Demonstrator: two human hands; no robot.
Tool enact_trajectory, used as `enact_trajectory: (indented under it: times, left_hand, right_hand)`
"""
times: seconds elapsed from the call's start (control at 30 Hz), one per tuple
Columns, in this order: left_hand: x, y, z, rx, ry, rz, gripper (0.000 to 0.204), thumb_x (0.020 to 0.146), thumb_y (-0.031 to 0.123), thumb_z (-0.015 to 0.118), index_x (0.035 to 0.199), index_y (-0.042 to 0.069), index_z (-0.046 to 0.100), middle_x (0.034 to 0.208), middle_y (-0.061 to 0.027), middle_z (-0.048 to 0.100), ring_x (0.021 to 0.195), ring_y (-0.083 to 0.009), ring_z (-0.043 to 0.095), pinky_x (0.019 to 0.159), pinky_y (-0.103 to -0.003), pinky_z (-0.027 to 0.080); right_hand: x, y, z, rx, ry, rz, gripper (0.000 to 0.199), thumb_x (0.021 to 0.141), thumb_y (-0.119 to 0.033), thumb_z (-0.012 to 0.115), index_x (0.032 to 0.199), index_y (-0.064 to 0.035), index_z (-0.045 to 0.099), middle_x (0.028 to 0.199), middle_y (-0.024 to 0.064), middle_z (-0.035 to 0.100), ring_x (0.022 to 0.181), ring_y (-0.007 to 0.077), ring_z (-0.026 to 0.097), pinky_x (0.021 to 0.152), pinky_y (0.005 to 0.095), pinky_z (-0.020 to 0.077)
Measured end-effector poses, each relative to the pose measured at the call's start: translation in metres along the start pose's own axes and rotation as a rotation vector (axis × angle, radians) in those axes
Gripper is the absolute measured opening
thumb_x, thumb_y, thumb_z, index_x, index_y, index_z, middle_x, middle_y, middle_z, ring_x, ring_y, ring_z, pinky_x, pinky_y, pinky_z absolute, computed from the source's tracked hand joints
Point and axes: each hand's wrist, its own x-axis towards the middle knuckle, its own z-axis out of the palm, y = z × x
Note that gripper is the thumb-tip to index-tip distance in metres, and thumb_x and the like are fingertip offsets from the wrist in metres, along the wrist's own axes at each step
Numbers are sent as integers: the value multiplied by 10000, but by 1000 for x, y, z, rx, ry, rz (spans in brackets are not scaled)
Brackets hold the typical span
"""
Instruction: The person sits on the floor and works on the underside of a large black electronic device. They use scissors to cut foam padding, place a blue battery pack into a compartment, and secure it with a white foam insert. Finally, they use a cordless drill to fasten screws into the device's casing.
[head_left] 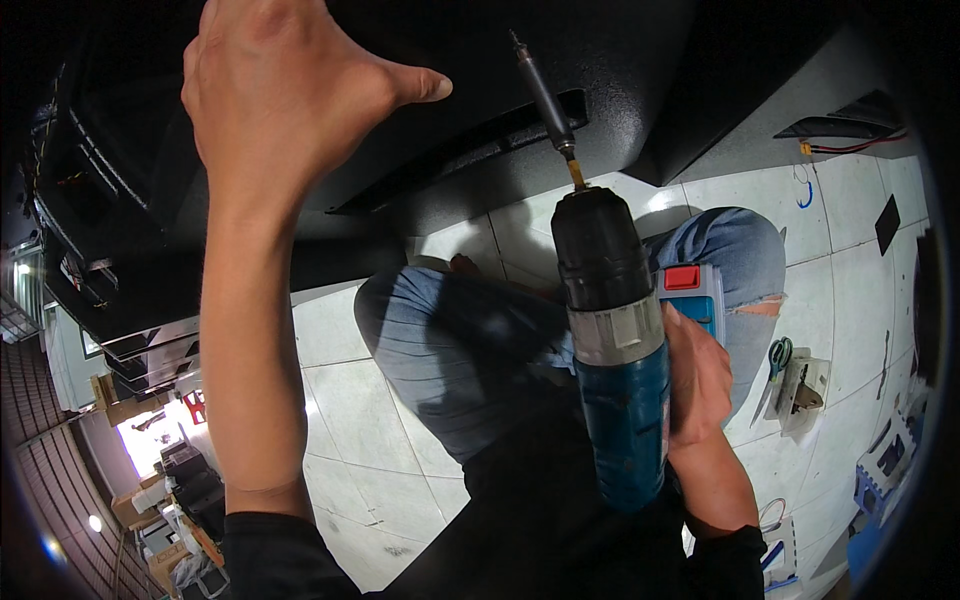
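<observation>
My right hand [697, 380] is wrapped round the handle of a blue and black cordless drill [620, 420]. From its chuck, a long dark bit holder [545, 100] with a thin pointed bit points up and away from me. In front of me stands a large black panel [420, 60] with a slot-like recess [480, 150], and the bit tip appears over it; whether they touch I cannot tell. My left hand [275, 95] is at the upper left against the panel, thumb stretched out to the right. Its other fingers are mostly cut off or hidden.
My bent legs in jeans [440, 350] are close under the drill on the tiled floor [350, 440]. To the right lie scissors [780, 355], a small clear tray [800, 395], a black flat piece [887, 224] and red-black wires [850, 148]. Boxes [165, 565] stand far left.
</observation>
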Motion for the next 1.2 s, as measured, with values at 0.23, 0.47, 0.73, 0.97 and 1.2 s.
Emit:
enact_trajectory:
  times: [0.23, 0.47, 0.73, 0.97, 1.2]
  left_hand:
    - [1, -1, 1, 32, -34, -45, 1186, 417, 251, 1012, 1465, 100, 478, 1271, -120, 579, 1214, -345, 576, 1034, -442, 490]
    - [-1, 3, 8, 27, 44, -28, 1191, 398, 208, 1015, 1452, 74, 478, 1254, -127, 584, 1204, -353, 578, 1022, -439, 495]
    - [5, 5, 7, -11, -8, -63, 1173, 390, 166, 1004, 1437, 63, 484, 1219, -129, 593, 1174, -353, 589, 997, -425, 502]
    - [6, 4, 7, 60, -55, -107, 1165, 398, 160, 1004, 1434, 67, 480, 1217, -126, 594, 1179, -350, 589, 1004, -425, 501]
    - [6, 7, 5, 28, -46, -97, 1152, 400, 159, 1001, 1427, 83, 486, 1220, -128, 593, 1191, -348, 586, 1003, -428, 502]
  right_hand:
    - [-7, -5, 5, 222, 26, 241, 562, 900, -292, 775, 1205, 161, 641, 1030, 259, 712, 820, 318, 746, 693, 364, 601]
    - [2, -4, 2, 192, -32, 139, 629, 861, -264, 818, 1268, 157, 588, 1052, 253, 724, 859, 312, 753, 766, 375, 608]
    - [-13, -5, 15, 313, -55, 277, 686, 819, -249, 866, 1347, 74, 571, 946, 178, 730, 813, 272, 743, 746, 357, 598]
    - [2, 2, 15, 285, -103, 232, 740, 795, -241, 885, 1392, 39, 551, 943, 173, 734, 795, 274, 742, 719, 348, 594]
    - [21, 0, 11, 227, 43, 144, 706, 790, -204, 875, 1378, 48, 576, 992, 197, 736, 856, 289, 753, 755, 357, 609]
